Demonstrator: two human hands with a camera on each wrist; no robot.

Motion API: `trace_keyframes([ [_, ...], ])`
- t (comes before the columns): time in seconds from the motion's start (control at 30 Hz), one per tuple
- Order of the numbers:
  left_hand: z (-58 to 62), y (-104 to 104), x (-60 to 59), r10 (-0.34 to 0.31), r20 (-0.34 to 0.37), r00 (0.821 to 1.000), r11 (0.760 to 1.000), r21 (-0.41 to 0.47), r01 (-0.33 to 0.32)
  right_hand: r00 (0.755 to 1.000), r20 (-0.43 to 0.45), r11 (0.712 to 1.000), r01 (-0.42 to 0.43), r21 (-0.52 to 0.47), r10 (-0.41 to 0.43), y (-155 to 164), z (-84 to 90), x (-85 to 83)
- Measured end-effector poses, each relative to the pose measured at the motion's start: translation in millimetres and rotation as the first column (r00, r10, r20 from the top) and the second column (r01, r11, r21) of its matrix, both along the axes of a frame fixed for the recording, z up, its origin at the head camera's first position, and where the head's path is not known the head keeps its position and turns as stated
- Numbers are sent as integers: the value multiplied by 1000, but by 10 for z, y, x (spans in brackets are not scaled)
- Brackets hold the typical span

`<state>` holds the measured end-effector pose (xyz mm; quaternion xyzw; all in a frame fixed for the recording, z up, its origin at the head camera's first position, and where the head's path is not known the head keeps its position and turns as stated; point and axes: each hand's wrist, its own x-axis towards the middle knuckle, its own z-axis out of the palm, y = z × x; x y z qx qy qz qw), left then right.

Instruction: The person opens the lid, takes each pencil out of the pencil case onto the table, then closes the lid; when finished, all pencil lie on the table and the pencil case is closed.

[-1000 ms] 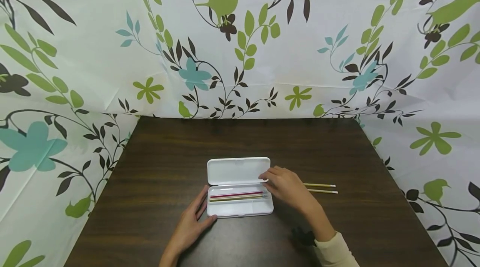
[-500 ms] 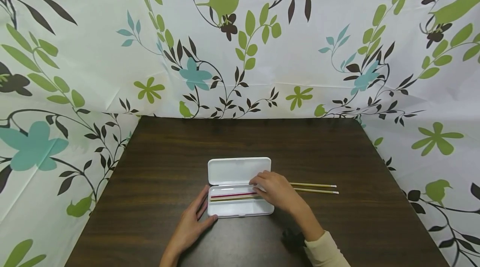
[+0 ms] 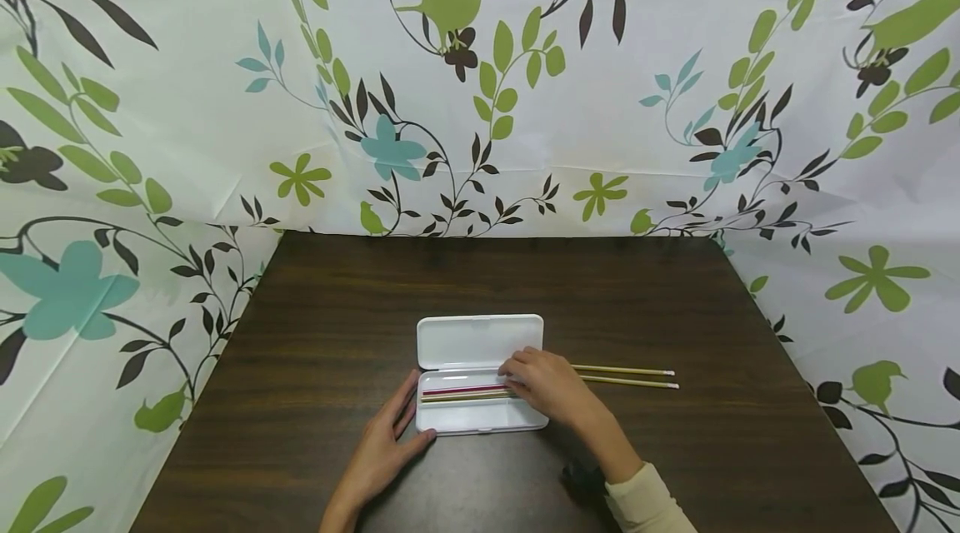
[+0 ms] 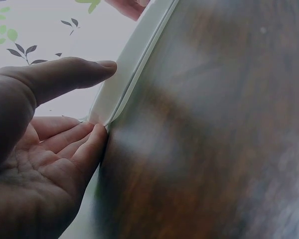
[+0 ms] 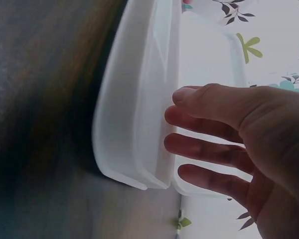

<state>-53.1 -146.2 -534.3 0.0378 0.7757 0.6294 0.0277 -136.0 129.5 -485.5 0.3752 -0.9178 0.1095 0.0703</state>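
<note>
Left hand (image 3: pixel 386 445) is resting open-fingered against the left end of the open white pencil case (image 3: pixel 480 341), sitting near the desk's (image 3: pixel 337 308) front edge. Right hand (image 3: pixel 551 383), fingers relaxed, is reaching over the pencils inside (image 3: pixel 465 391). Two loose pencils (image 3: pixel 637 376) are lying just right.

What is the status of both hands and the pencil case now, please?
Left hand open, steadying white pencil case. Right hand open over the pencils in case. Lid up. Two pencils on table, nothing blocking.
</note>
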Motion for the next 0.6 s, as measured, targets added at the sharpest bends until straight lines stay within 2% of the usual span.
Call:
trace_keyframes([
  [0.6, -8, 2, -6, -6, -3, 1000, 1000, 1, 6, 1000, 2, 999, 2, 54, -3, -32, -58, 41],
])
